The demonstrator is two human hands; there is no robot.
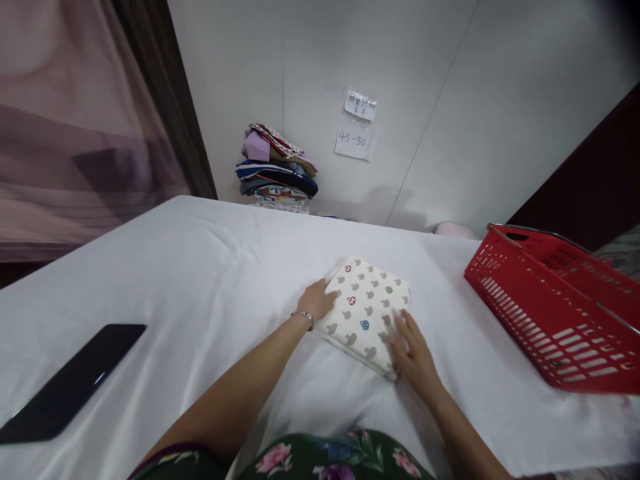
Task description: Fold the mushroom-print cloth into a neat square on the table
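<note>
A folded white cloth (367, 300) with grey mushroom prints and a few red, green and blue ones lies on the white-covered table in front of me. My left hand (316, 301), with a bracelet at the wrist, is at its left edge. The thumb rests on top and the other fingers close around the edge, their tips partly hidden. My right hand (413, 350) lies at the cloth's right edge with its fingers stretched out and apart, slightly blurred. The thumb side touches the printed surface.
A red plastic basket (540, 313) with metal handles stands on the table's right side. A black flat panel (75, 380) lies at the left. Behind the far edge, a stack of folded clothes (277, 170) rises by the wall, near paper labels (355, 143). Pink curtain (85, 120) hangs left.
</note>
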